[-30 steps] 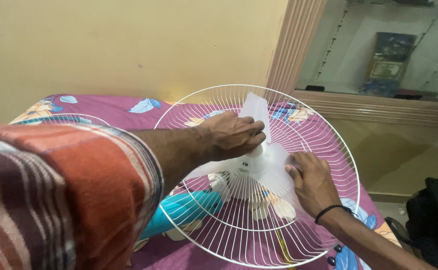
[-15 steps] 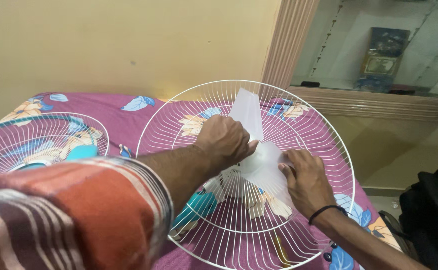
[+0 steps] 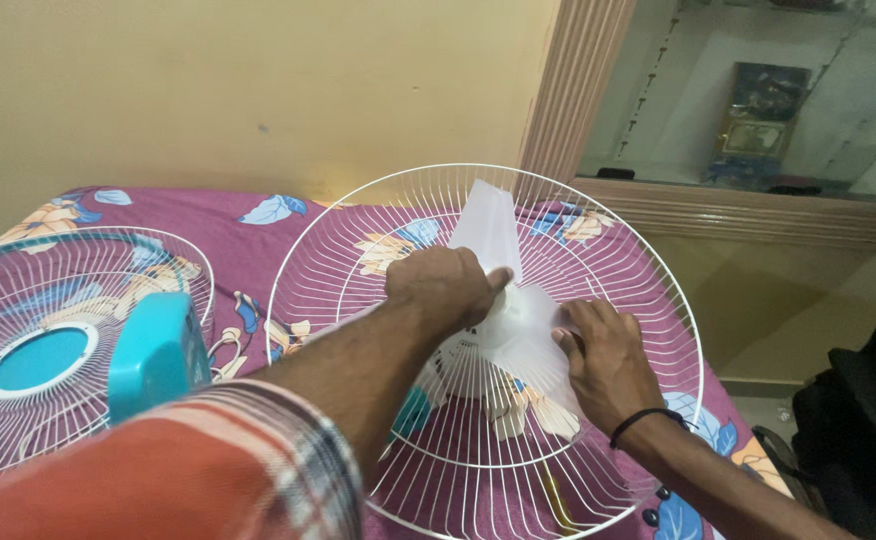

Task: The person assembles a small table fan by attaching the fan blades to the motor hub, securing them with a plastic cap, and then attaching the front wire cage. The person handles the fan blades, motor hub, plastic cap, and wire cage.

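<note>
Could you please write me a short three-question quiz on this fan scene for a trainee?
1. True or false: the left hand rests on the blade hub.
2. Which hand presses a blade at the wrist with a black band: A) left B) right?
3. What lies left of the rear grille on the bedsheet?

Key: 1 true; 2 B; 3 the front grille with a teal centre.

A second wire fan guard (image 3: 68,300) with a turquoise centre lies on a purple floral bedsheet (image 3: 198,215), below a yellow wall (image 3: 258,90). A framed picture (image 3: 763,125) stands on a recessed shelf (image 3: 758,210).
</note>
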